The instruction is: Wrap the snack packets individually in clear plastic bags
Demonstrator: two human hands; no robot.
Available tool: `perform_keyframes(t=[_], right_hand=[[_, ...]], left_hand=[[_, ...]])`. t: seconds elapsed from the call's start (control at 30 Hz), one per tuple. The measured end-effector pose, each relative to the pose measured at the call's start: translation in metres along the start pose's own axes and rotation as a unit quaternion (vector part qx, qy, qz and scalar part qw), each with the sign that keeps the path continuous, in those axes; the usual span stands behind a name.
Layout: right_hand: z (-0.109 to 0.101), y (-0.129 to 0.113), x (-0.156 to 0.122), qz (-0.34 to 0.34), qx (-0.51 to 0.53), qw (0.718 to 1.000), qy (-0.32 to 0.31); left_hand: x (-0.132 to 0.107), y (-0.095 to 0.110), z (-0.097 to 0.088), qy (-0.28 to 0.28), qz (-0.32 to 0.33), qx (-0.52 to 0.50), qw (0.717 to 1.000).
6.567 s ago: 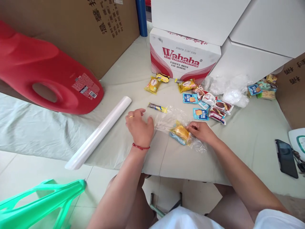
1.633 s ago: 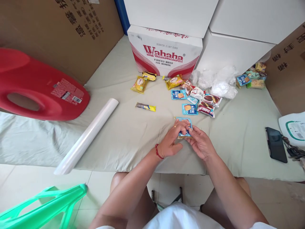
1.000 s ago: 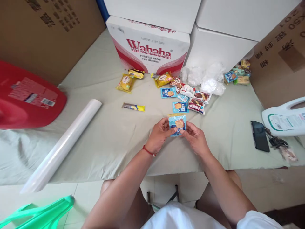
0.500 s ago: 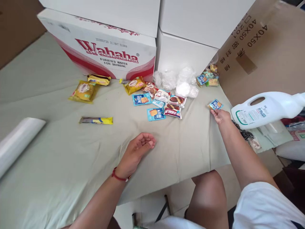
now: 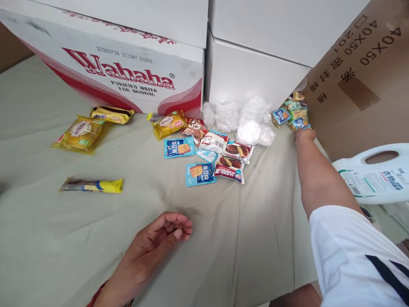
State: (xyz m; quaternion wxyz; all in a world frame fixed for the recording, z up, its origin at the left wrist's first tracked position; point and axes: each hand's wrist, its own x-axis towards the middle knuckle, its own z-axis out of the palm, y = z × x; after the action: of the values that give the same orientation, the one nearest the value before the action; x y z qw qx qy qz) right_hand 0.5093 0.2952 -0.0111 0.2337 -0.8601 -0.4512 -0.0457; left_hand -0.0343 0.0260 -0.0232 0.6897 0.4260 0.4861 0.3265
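Note:
My right hand (image 5: 305, 136) reaches to the far right corner of the cloth, its fingers mostly hidden behind the wrist. It pinches a small blue snack packet (image 5: 299, 123) against a pile of other packets. Beside it in that pile lie another blue packet (image 5: 281, 116) and a green-and-yellow packet (image 5: 299, 111). My left hand (image 5: 156, 243) rests on the cloth at the near middle, fingers loosely curled, thumb apart, nothing in it. Beyond it are two blue snack packets, one nearer (image 5: 200, 173) and one farther (image 5: 179, 147), and red-and-white chocolate pie packets (image 5: 229, 168).
Along the back stand a Wahaha water carton (image 5: 128, 72) and white boxes (image 5: 252, 76), with crumpled clear plastic bags (image 5: 252, 121) before them. Yellow bread packets (image 5: 81, 134) and a yellow stick snack (image 5: 92, 185) lie left. A brown carton (image 5: 358, 89) and white detergent jug (image 5: 377, 175) bound the right.
My right hand has carried the blue packet away from me to the pile in the corner. The view has shifted closer; my left hand stays on the cloth, still loosely curled.

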Motion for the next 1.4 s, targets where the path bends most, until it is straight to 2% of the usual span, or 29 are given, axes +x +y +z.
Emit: perform_keyframes(t=[0.1,0.17,0.27,0.37,0.47,0.67,0.77,0.87,1.0,1.17,1.3,1.4], right_hand=[[-0.006,-0.003,-0.001,0.054,-0.026,0.998,0.038],[-0.005,-0.014,-0.008,0.043,-0.031,0.997,0.062],[0.008,-0.039,-0.018,-0.043,-0.029,0.997,0.059],[0.023,-0.055,-0.020,-0.146,-0.036,0.989,-0.002],[0.025,-0.048,-0.013,-0.171,-0.054,0.983,-0.031],[0.018,-0.018,0.003,-0.160,-0.067,0.984,-0.028],[0.022,-0.020,0.008,-0.153,-0.051,0.986,-0.029],[0.018,-0.030,0.002,-0.147,0.008,0.989,-0.017],[-0.004,-0.037,-0.039,-0.160,0.090,0.982,0.054],[-0.036,-0.034,-0.125,-0.169,0.206,0.960,0.089],[-0.063,-0.049,-0.177,-0.188,0.266,0.945,0.042],[-0.084,-0.078,-0.195,-0.222,0.284,0.933,-0.021]], left_hand=[[-0.001,0.001,0.003,0.001,-0.001,0.044,0.999],[-0.002,0.002,0.005,0.003,0.007,0.067,0.998],[-0.004,0.003,0.008,0.008,0.023,0.092,0.995],[-0.006,0.001,0.008,0.012,0.037,0.111,0.993],[-0.006,-0.001,0.007,0.008,0.050,0.131,0.990],[-0.004,0.005,0.009,-0.020,0.140,0.187,0.972],[-0.003,0.007,0.010,-0.015,0.137,0.189,0.972],[-0.002,0.007,0.010,-0.015,0.127,0.184,0.974],[-0.003,0.008,0.010,-0.021,0.129,0.157,0.979],[-0.012,0.006,0.012,-0.003,0.143,0.091,0.985],[-0.017,0.005,0.008,-0.012,0.105,0.060,0.993],[-0.020,0.012,0.001,-0.007,0.069,0.036,0.997]])
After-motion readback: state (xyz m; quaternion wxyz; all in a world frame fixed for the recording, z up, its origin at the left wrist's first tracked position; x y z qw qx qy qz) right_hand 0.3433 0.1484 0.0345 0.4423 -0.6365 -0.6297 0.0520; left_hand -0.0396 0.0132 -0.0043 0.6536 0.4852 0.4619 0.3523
